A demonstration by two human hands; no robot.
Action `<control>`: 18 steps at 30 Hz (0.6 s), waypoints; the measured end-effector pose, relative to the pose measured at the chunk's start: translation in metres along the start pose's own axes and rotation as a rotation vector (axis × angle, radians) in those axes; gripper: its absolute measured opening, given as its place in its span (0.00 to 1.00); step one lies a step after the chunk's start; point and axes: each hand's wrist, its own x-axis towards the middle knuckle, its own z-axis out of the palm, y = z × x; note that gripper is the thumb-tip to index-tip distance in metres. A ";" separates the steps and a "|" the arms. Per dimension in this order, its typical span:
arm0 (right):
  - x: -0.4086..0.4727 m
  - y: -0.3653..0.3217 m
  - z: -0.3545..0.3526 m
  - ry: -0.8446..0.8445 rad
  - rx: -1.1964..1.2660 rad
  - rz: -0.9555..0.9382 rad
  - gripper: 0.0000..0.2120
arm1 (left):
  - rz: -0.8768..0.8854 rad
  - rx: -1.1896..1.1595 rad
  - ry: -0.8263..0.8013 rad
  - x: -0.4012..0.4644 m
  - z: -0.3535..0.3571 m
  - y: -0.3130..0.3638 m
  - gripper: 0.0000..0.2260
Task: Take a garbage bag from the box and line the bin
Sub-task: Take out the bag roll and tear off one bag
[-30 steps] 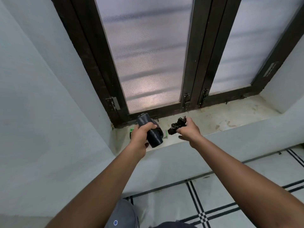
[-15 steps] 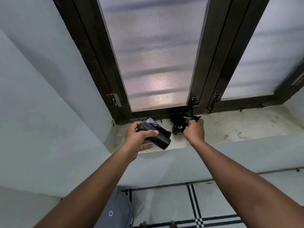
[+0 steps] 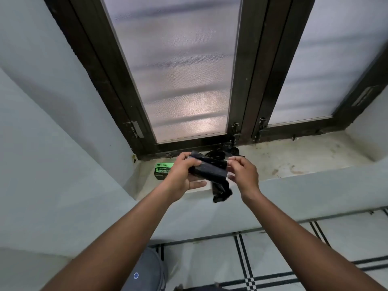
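Over the window sill (image 3: 304,162) I hold a black roll of garbage bags (image 3: 207,171). My left hand (image 3: 184,175) grips its left end. My right hand (image 3: 243,173) pinches the loose bag end at the right, and a black flap (image 3: 221,191) hangs down from the roll. A green and black garbage bag box (image 3: 162,170) lies on the sill just left of my left hand, partly hidden by it. A crumpled black bag piece (image 3: 222,154) lies on the sill behind the roll. No bin is clearly in view.
A dark-framed window (image 3: 243,80) with frosted panes rises right behind the sill. Pale walls close in on the left. Below is a white tiled floor (image 3: 273,255) with black lines, and a grey rounded object (image 3: 151,269) sits at the bottom edge.
My right hand left the crumpled black piece on the sill and came over to the roll. A flap of bag now hangs off the roll, and the green box shows again.
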 end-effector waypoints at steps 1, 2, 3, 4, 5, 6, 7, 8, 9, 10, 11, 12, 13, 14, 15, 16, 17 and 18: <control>-0.001 -0.006 -0.002 -0.067 0.080 0.055 0.07 | 0.008 0.007 -0.019 0.000 0.002 0.000 0.11; -0.002 -0.012 -0.005 -0.148 0.157 0.123 0.11 | 0.017 0.014 -0.038 -0.001 0.004 0.001 0.10; -0.005 -0.018 -0.008 -0.242 0.230 0.189 0.15 | 0.023 0.020 -0.055 -0.002 0.005 0.001 0.09; -0.006 -0.022 -0.011 -0.341 0.258 0.235 0.19 | 0.028 0.029 -0.071 -0.002 0.006 0.001 0.09; -0.007 -0.027 -0.015 -0.444 0.233 0.243 0.22 | 0.032 0.045 -0.083 -0.003 0.007 0.002 0.08; -0.009 -0.032 -0.017 -0.547 0.150 0.197 0.22 | 0.036 0.071 -0.093 -0.003 0.007 0.002 0.08; -0.009 -0.036 -0.019 -0.637 0.035 0.103 0.21 | 0.038 0.103 -0.099 -0.003 0.007 0.003 0.07; -0.010 -0.040 -0.019 -0.705 -0.081 -0.009 0.19 | 0.039 0.140 -0.101 -0.003 0.007 0.005 0.07; -0.010 -0.044 -0.017 -0.744 -0.201 -0.112 0.20 | 0.038 0.179 -0.098 -0.002 0.007 0.007 0.06; -0.011 -0.048 -0.015 -0.757 -0.328 -0.198 0.24 | 0.033 0.219 -0.089 -0.001 0.006 0.009 0.06; -0.012 -0.050 -0.011 -0.734 -0.474 -0.282 0.28 | 0.022 0.255 -0.075 0.001 0.005 0.012 0.06; -0.012 -0.049 -0.007 -0.693 -0.618 -0.366 0.32 | 0.009 0.292 -0.061 0.004 0.004 0.013 0.07; -0.013 -0.048 -0.002 -0.649 -0.727 -0.435 0.32 | 0.004 0.339 -0.051 0.007 0.002 0.015 0.08; -0.014 -0.044 0.001 -0.610 -0.775 -0.477 0.30 | 0.014 0.405 -0.042 0.012 -0.001 0.015 0.09; -0.016 -0.041 0.005 -0.573 -0.778 -0.494 0.28 | 0.038 0.479 -0.025 0.017 -0.004 0.016 0.10; -0.018 -0.036 0.007 -0.530 -0.758 -0.487 0.27 | 0.077 0.555 0.013 0.024 -0.007 0.016 0.11; -0.020 -0.032 0.009 -0.481 -0.736 -0.468 0.28 | 0.125 0.629 0.070 0.031 -0.011 0.015 0.13; -0.019 -0.028 0.011 -0.431 -0.726 -0.438 0.28 | 0.184 0.724 0.137 0.037 -0.017 0.015 0.13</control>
